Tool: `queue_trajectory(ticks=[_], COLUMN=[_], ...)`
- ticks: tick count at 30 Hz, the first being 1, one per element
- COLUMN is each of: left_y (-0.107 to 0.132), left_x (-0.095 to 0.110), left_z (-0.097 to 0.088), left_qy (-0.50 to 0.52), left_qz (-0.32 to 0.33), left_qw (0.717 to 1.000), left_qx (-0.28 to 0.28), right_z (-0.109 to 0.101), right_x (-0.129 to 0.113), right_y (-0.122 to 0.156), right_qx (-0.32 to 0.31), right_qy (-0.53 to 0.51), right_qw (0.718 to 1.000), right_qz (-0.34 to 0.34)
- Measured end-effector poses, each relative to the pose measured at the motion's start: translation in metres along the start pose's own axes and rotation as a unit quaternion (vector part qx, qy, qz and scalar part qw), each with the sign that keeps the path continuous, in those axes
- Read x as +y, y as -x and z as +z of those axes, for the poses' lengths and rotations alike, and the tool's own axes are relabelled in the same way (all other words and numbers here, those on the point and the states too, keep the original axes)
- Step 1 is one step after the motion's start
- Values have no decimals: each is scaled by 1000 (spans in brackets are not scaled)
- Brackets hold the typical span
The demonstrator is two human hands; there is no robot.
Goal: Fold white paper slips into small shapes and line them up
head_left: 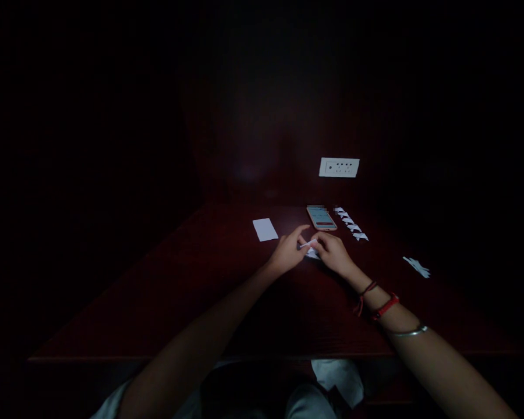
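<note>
A small piece of white paper (311, 252), which looks folded, is held between my two hands above the dark red table. My left hand (289, 251) pinches its left edge between thumb and fingers, with the index finger raised. On the other side my right hand (330, 251) grips the paper with thumb and fingertips. Just beyond my hands lies a phone (322, 219) with its screen lit. A flat white sheet of paper (265, 230) rests to the left of the phone. The finer folds of the held paper are too small to make out.
A row of several folded white paper pieces (351, 224) lies right of the phone. Farther right is a small pile of paper strips (416, 267). A white socket panel (339, 167) is on the wall behind. The table's front edge (113, 358) runs below my forearms.
</note>
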State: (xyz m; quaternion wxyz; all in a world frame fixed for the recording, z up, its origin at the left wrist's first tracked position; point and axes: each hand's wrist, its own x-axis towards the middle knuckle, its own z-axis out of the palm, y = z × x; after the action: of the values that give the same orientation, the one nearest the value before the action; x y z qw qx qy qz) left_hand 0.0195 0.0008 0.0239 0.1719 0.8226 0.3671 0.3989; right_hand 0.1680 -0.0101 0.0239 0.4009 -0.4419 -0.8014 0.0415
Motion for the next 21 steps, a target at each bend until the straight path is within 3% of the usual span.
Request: queue_trajectory(ticks=[7, 13, 18, 21], left_y=[-1, -3, -2, 0], left_x=[-10, -21, -24, -22], left_z=[0, -2, 0, 0], left_qy=[37, 157, 170, 177], left_qz=[-11, -34, -26, -12], left_qw=[999, 985, 984, 981], left_qx=[1, -65, -50, -74], right_z=[-2, -9, -12, -10], right_x=[3, 12, 13, 13], right_y=[-1, 0, -1, -1], right_qx=[-6, 28, 23, 16], right_qy=[-20, -42, -43, -43], right_qw=[1000, 995, 994, 993], right_qz=[22, 87, 101, 104])
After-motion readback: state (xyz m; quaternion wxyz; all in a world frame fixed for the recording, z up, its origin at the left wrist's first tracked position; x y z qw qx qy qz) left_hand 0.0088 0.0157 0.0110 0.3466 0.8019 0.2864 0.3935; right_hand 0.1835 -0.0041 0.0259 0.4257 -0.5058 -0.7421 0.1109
